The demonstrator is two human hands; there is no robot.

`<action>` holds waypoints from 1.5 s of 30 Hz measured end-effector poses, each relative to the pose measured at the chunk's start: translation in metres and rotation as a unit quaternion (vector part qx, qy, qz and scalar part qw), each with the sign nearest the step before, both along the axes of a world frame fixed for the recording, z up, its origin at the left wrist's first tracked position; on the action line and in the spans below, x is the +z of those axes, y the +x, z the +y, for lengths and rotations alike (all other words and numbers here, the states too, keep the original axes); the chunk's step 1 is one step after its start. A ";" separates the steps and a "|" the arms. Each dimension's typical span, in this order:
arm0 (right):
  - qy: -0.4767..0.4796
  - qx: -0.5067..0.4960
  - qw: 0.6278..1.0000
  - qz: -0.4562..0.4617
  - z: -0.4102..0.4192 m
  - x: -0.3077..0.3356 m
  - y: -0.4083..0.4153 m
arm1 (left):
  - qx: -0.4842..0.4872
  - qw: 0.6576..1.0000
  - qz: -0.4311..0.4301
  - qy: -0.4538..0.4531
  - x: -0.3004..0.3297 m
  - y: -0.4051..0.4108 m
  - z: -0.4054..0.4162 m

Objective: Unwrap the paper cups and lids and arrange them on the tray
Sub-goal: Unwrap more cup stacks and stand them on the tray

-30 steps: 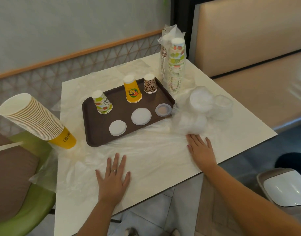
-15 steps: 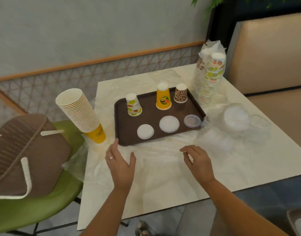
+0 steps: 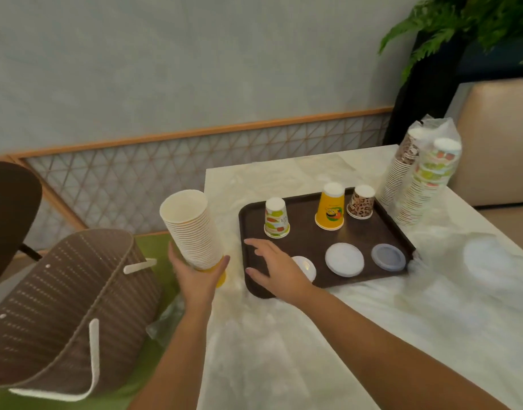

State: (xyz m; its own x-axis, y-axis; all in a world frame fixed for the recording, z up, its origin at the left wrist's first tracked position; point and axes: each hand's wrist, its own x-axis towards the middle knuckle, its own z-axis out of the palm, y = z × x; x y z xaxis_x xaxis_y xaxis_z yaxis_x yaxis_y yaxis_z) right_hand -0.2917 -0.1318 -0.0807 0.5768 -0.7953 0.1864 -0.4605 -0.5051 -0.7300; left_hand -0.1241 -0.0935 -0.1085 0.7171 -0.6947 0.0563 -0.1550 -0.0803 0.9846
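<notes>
A brown tray (image 3: 307, 244) lies on the white table. On it stand three upturned cups: a green-patterned cup (image 3: 276, 218), a yellow cup (image 3: 330, 207) and a leopard-print cup (image 3: 361, 202). In front of them lie a small white lid (image 3: 307, 266), a larger white lid (image 3: 344, 259) and a greyish clear lid (image 3: 388, 257). My left hand (image 3: 196, 275) grips the base of a tall yellow cup stack (image 3: 190, 229) at the table's left edge. My right hand (image 3: 273, 269) hovers with spread fingers over the tray's near left corner, partly hiding the small lid.
Two wrapped cup stacks (image 3: 423, 179) lean at the tray's far right. Clear plastic wrap with lids (image 3: 485, 258) lies on the right of the table (image 3: 313, 350). A brown woven basket (image 3: 62, 309) rests on a green chair at the left. A plant stands at the back right.
Both hands lifted off the table and moved left. My left hand took hold of the yellow cup stack; my right hand came over the tray's near left corner. The view swung left.
</notes>
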 end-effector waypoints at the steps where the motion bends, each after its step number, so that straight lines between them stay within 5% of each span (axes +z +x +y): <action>1: 0.022 0.007 1.000 -0.001 -0.003 0.005 0.013 | -0.005 1.000 -0.001 0.006 0.002 0.003 -0.003; 9: 0.136 0.011 0.984 -0.111 -0.017 0.025 0.064 | -0.072 0.997 -0.010 -0.017 0.011 0.015 -0.024; 15: 0.104 -0.035 0.977 -0.182 -0.035 0.078 0.046 | -0.134 0.989 -0.062 -0.024 0.043 0.002 -0.038; 23: -0.017 -0.038 0.999 0.003 -0.075 0.164 0.000 | -0.177 0.977 -0.122 0.005 0.072 -0.031 -0.056; 30: -0.078 0.016 0.983 0.166 -0.097 0.185 -0.029 | -0.182 0.966 -0.179 0.049 0.081 -0.056 -0.071; 38: -0.051 0.029 0.987 0.147 -0.120 0.196 -0.058 | -0.211 0.956 -0.191 0.071 0.087 -0.089 -0.085; 45: 0.061 0.030 0.998 0.004 -0.158 0.212 -0.091 | -0.215 0.962 -0.145 0.085 0.084 -0.108 -0.100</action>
